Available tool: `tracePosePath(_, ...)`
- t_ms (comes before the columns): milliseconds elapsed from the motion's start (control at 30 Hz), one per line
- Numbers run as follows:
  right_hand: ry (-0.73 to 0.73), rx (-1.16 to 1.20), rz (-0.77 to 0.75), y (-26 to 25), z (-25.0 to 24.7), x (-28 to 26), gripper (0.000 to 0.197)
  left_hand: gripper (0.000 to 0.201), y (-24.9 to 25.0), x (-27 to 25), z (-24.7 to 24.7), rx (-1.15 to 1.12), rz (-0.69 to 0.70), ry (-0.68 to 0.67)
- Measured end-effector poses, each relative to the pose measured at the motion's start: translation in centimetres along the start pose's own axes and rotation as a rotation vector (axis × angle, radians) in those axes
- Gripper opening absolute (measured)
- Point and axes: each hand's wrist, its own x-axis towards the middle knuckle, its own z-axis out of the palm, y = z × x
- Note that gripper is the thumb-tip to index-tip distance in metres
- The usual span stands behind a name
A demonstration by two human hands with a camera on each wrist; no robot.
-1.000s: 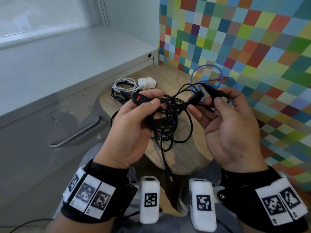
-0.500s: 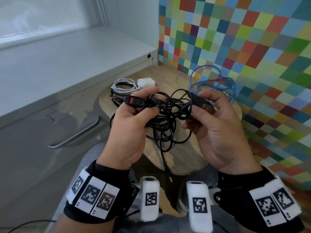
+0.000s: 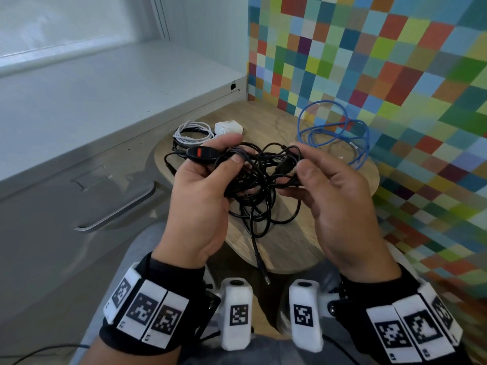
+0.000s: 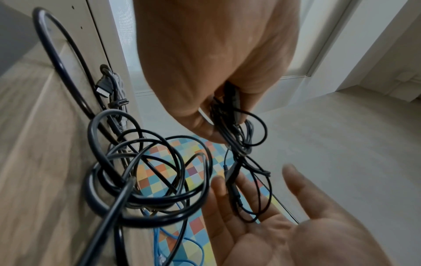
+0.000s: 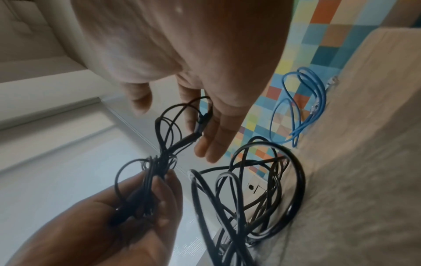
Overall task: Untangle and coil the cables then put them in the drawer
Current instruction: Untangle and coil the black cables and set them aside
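Note:
A tangled black cable [image 3: 258,180] hangs over the round wooden table [image 3: 290,248]. My left hand [image 3: 233,150] grips its gathered strands, with the inline switch with a red button [image 3: 201,154] lying over the index finger. My right hand [image 3: 299,162] is beside the tangle with relaxed fingers, and a black connector [image 5: 198,129] rests loosely against them. In the left wrist view the right hand [image 4: 250,207] shows a spread palm under the loops [image 4: 148,180]. A barrel plug [image 3: 263,270] dangles off the table's near edge. The grey drawer [image 3: 79,196] on the left is closed.
A loose blue cable [image 3: 334,135] lies at the table's far right by the checkered wall [image 3: 395,75]. A coiled white cable [image 3: 192,133] and white charger [image 3: 228,127] lie at the far left. The drawer's handle [image 3: 116,214] is beside my left hand.
My hands have come closer together. The right hand has let go of the connector it pinched and opened. The left hand has gathered more strands.

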Motion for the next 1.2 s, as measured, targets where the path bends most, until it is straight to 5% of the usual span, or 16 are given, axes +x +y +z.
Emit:
tracePosePath(133, -0.031, -0.181, -0.001, -0.2, -0.2, -0.1, 0.044, 0.026, 0.0, 0.0, 0.0, -0.004, 0.02, 0.009)
tracePosePath(467, -0.046, -0.113, 0.049, 0.0, -0.4, 0.0, 0.033, 0.026, -0.2, -0.3, -0.1, -0.044, 0.094, -0.066)
tracePosePath(900, 0.1, 0.287, -0.007, 0.2, 0.2, 0.6, 0.031, 0.025, -0.9, -0.4, 0.6, 0.044, -0.008, -0.048)
tracePosePath(1200, 0.102, 0.067, -0.017, -0.1, -0.1, 0.4, 0.019, 0.024, -0.7, -0.4, 0.5, 0.057, -0.002, -0.021)
